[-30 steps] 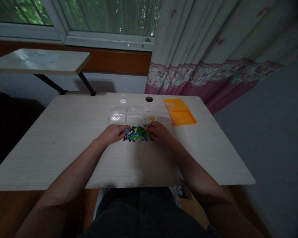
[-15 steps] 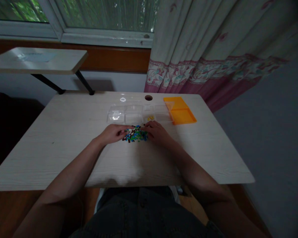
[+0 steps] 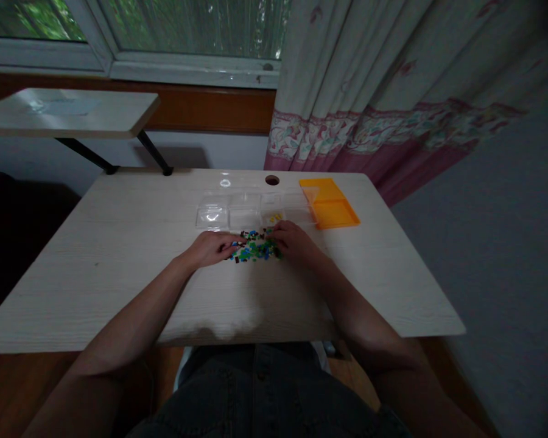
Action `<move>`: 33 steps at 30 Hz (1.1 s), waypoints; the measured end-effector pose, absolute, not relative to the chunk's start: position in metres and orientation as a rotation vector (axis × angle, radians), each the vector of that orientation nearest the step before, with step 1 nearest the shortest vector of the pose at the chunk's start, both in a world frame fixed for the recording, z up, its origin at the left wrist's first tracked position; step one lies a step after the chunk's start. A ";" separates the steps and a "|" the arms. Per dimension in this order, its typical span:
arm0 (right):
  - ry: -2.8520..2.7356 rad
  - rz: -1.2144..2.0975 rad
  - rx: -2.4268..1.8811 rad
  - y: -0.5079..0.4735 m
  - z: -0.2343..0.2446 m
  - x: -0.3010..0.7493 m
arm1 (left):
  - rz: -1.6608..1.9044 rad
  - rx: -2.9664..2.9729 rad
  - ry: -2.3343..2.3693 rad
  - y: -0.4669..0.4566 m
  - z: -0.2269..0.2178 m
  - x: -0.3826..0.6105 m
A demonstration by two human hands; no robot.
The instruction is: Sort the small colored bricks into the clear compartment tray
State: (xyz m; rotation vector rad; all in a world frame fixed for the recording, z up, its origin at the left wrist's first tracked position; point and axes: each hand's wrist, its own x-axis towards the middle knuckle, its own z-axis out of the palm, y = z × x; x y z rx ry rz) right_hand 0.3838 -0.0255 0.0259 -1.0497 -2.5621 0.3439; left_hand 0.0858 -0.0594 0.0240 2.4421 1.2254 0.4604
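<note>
A small heap of tiny coloured pieces [image 3: 254, 248], green, blue and dark red, lies on the pale wooden table [image 3: 119, 255]. My left hand [image 3: 214, 247] rests palm down at the heap's left edge, fingers curled onto the pieces. My right hand [image 3: 293, 239] sits at the heap's right edge, fingers bent over it. Whether either hand pinches a piece is hidden. Just behind the heap stands a clear plastic tray [image 3: 231, 214] with several compartments; one compartment holds a few yellow pieces [image 3: 276, 217].
An orange lid [image 3: 329, 203] lies open at the table's far right. A round cable hole [image 3: 271, 180] is behind the tray. A second small table [image 3: 68, 112] stands at the back left under the window. A curtain [image 3: 369, 91] hangs at the right.
Both hands have shifted slightly around the heap, and the pieces have spread a little towards the right hand. The camera view has tilted a touch.
</note>
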 end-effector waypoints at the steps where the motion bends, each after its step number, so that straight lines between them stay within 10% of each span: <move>1: -2.548 0.347 -1.052 -0.025 0.026 0.384 | 0.468 2.420 1.234 -0.059 0.024 0.086; 33: -2.459 0.824 -1.198 -0.021 0.045 0.407 | 0.467 2.458 1.234 -0.058 0.019 0.087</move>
